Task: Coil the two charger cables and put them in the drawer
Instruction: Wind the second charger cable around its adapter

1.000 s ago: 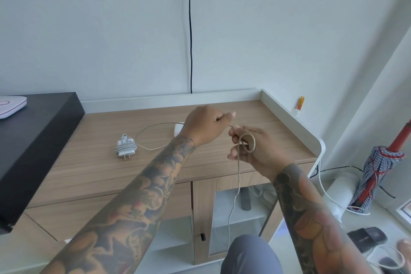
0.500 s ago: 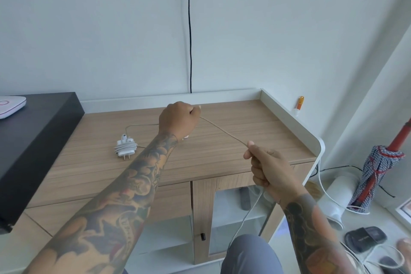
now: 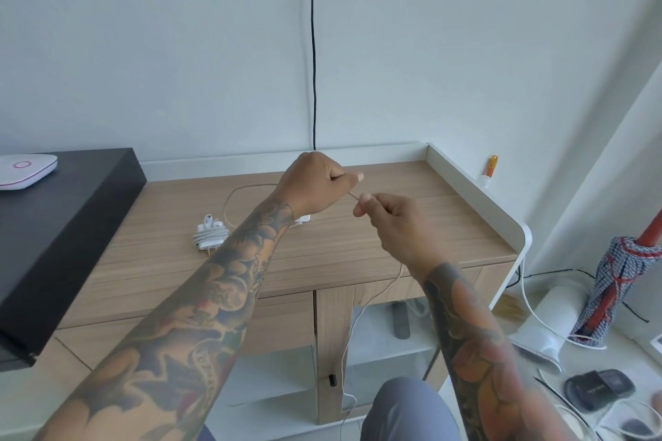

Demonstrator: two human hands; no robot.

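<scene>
Hands meet above the middle of a wooden counter (image 3: 358, 254), seen from a head-worn camera looking forward and down. Both forearms are tattooed.

The left hand (image 3: 315, 186) is closed into a loose fist above the counter's back half, gripping a thin pale charger cable (image 3: 372, 301); its thumb points right. The right hand (image 3: 390, 222) sits just beside it, lower and to the right, pinching the same cable between thumb and forefinger (image 3: 361, 202), the other fingers curled in. Only a very short stretch of cable shows between the two hands, running roughly left to right.

From the left hand the cable curves back in a flat loop (image 3: 229, 204) on the counter, toward the left, ending at a white plug block (image 3: 302, 220) mostly hidden under the left wrist. From the right hand the cable's loose length drops nearly straight down past the counter's front edge, hanging in front of the cabinet's glass door (image 3: 379, 362), its tail curling near a grey-clad knee (image 3: 404, 412).

A second charger (image 3: 210, 236) lies on the counter's left half, already wound into a tight bundle around its white adapter, long axis running roughly left to right, metal prongs pointing toward the front edge.

Past the counter's left edge a black shelf (image 3: 64, 225) carries a white device with a pink ring (image 3: 25, 170). A black wire (image 3: 313, 46) runs down the wall. To the right, on the floor, stand a mop (image 3: 616, 283) and a white appliance (image 3: 551, 326).
</scene>
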